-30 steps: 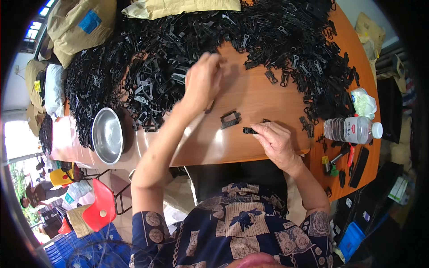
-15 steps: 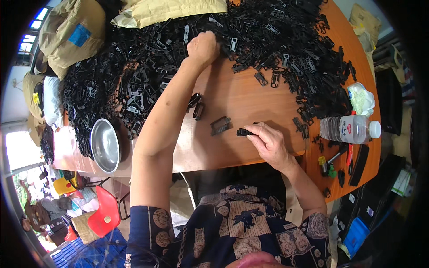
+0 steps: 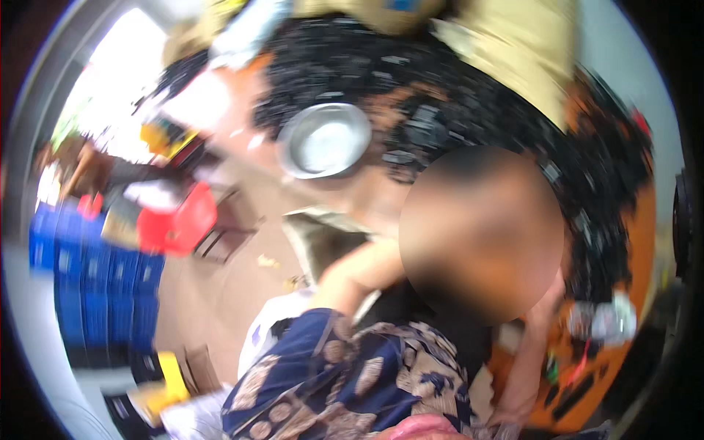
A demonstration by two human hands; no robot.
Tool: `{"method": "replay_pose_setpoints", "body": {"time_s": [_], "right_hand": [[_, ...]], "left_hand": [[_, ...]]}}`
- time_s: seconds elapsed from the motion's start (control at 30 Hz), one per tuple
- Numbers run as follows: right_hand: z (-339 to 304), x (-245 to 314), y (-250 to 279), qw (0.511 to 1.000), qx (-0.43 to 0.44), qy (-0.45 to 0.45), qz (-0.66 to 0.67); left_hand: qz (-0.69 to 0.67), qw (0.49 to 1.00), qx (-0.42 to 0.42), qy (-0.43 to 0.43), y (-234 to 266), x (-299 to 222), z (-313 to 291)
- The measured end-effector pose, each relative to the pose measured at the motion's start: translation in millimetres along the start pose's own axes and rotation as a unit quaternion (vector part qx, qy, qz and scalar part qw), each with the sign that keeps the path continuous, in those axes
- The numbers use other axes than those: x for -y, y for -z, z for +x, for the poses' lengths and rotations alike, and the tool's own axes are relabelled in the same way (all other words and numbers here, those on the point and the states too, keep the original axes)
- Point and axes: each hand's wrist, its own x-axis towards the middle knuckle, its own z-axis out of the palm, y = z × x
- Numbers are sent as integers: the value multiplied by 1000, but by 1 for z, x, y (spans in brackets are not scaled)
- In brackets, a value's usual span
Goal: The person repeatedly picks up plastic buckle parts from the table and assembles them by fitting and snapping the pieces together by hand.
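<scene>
A round steel bowl (image 3: pixel 325 139) sits on the far side of the orange wooden table (image 3: pixel 645 242), with the heap of small black plastic clips (image 3: pixel 469 95) spread behind it and to its right across the table. Tan paper sacks (image 3: pixel 528 51) lie beyond the heap, at the far edge. A clear plastic bottle (image 3: pixel 605 323) lies on the near right part of the table. Left of the table, on the floor, stands a red plastic chair (image 3: pixel 176 220), and stacked blue plastic crates (image 3: pixel 95 286) stand further left. The hands cannot be made out.
</scene>
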Motion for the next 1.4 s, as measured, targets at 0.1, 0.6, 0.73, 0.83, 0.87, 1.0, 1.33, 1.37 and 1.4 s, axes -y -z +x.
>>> {"method": "replay_pose_setpoints", "body": {"time_s": [0.1,0.6,0.73,0.83,0.87,1.0,1.33,1.37,1.4], "right_hand": [[0,-4,-6,995,82,48,42],[-30,30,-109,946,322,35,-17],[-42,24,-128,936,343,82,-6],[-50,26,-131,940,324,109,-4],[-52,29,-130,933,333,134,-22],[-54,31,-110,928,342,138,-50],[-48,24,-73,958,273,55,-62],[-40,14,-77,954,277,93,-69],[-47,24,-87,952,290,73,-59]], "left_hand": [[-207,972,54,103,-12,24,-42],[-75,959,-259,-87,-19,26,-188],[-107,927,-340,-117,-23,30,-199],[-186,924,-314,-110,-20,31,-205],[-193,932,-285,-114,-20,29,-208],[-163,946,-257,-113,-24,23,-208],[-319,927,-196,-33,-39,35,-187],[-344,916,-202,-34,-39,29,-187],[-320,926,-191,-62,-33,31,-186]]}}
